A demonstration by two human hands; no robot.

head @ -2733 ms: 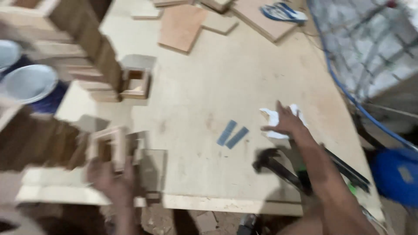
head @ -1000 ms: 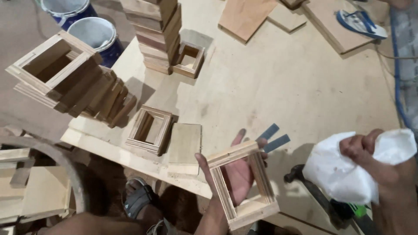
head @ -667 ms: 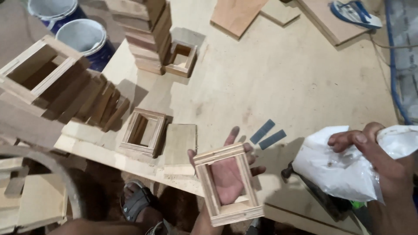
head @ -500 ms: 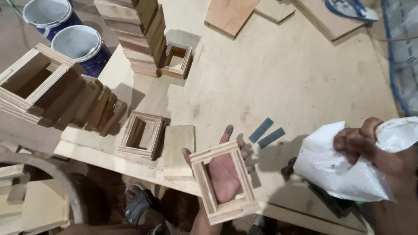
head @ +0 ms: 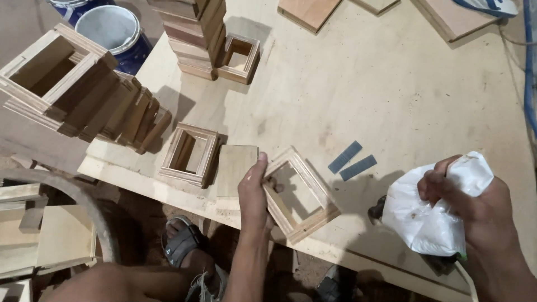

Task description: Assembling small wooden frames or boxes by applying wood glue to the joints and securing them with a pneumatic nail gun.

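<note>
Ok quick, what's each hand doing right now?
Left hand: closed on the edge of the square wooden frame, which rests on the table.
Right hand: closed, gripping the white plastic bag.

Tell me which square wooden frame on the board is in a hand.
The frame nearest the front edge, gripped by the left hand. The frame beside the loose panel and the one by the stack lie untouched.

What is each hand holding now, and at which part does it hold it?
The left hand grips the small square wooden frame by its left side rail, the frame resting on the plywood table. The right hand clutches the crumpled white plastic bag at its top.
</note>
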